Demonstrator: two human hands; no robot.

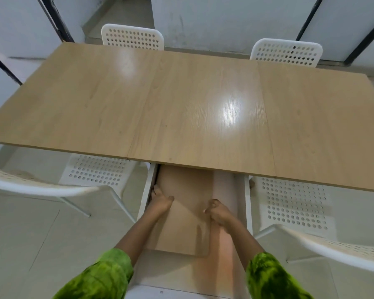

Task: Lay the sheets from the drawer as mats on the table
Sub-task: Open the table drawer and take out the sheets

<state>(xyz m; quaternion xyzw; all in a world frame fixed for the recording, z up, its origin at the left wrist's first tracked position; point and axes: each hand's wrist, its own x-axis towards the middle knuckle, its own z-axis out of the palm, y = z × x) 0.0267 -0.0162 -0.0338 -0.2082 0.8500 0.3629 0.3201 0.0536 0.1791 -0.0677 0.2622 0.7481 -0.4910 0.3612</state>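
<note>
Sheets (188,223) are sitting down in the open drawer (144,190), which is pulled out from under the near edge of the surface (181,100), so basically none of the laying part is done yet. The stack is gripped on both sides. The left hand (160,201) is curled round its left edge, right by the drawer wall. The right hand (219,214) is clamped on the right edge, with the fingers (213,205) bent tight over the tan top sheet. How many sheets are in there can't be told from up here, since it all blurs into one tan slab. No mat is seen on the wood anywhere. Four white chairs (132,37) are set around, two on the far side and two near, so four spots are probably meant to be covered, but that's only a guess. What's left, judged from this: the stack needs to be lifted out, brought up top, and spread out one sheet at a time.
</note>
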